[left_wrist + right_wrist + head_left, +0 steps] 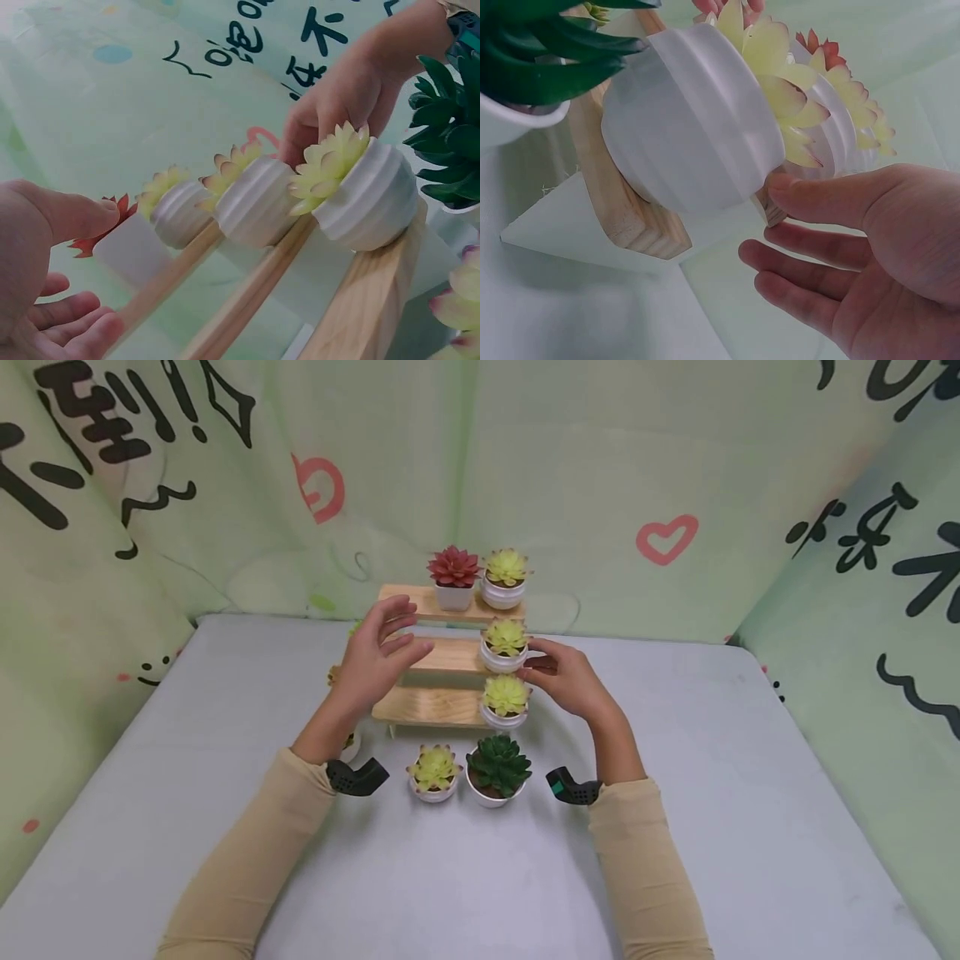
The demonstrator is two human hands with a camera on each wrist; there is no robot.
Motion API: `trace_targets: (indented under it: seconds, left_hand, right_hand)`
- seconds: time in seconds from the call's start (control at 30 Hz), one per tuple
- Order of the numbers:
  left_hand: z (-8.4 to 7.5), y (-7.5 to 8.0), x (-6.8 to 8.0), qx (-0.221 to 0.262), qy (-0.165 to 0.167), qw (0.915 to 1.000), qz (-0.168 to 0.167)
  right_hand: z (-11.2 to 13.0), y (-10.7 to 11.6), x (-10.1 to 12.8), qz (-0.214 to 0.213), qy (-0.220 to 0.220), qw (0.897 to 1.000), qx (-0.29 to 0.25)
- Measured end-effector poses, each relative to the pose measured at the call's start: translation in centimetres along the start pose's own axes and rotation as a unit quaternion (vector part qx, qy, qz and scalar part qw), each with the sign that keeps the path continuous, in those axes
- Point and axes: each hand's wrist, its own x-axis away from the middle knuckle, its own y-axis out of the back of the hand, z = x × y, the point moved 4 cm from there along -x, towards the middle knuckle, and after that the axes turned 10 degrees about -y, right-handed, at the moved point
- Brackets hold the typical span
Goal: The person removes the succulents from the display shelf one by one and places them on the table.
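A three-step wooden stand (431, 706) holds yellow-green succulents in white ribbed pots at its right end: a lower one (506, 700), a middle one (504, 645) and a top one (506, 578). Beside the top pot is a red succulent (454, 577) in a square white pot. My right hand (566, 677) is at the right side of the middle pot, its thumb close to the plank's end in the right wrist view and the other fingers extended. Over the stand's left side my left hand (378, 656) hovers with fingers spread and nothing in them.
In front of the stand, a small yellow-green succulent (434, 772) and a dark green succulent (498, 770) stand on the white table (450, 885). More potted plants are partly hidden behind my left forearm. A printed green curtain (555, 485) closes off the back and sides.
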Motion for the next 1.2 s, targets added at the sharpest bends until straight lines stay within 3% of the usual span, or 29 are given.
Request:
trace_targets:
  seconds: [0.43,0.83,1.2]
  left_hand:
    - [-0.4,-0.8,-1.9,-0.015,0.006,0.9998,-0.011]
    - [-0.5,-1.2,-3.8,-0.035,0.032,0.9985,-0.025]
    - [0.1,-1.7,-5.5,-0.05,0.034,0.9981,-0.014]
  right_hand:
    - [-0.2,0.2,-0.1,-0.003,0.008,1.0,0.009]
    - [-0.1,0.0,0.0,-0.001,0.003,1.0,0.001]
    - [-0.2,0.0,0.1,-0.002,0.0,1.0,-0.001]
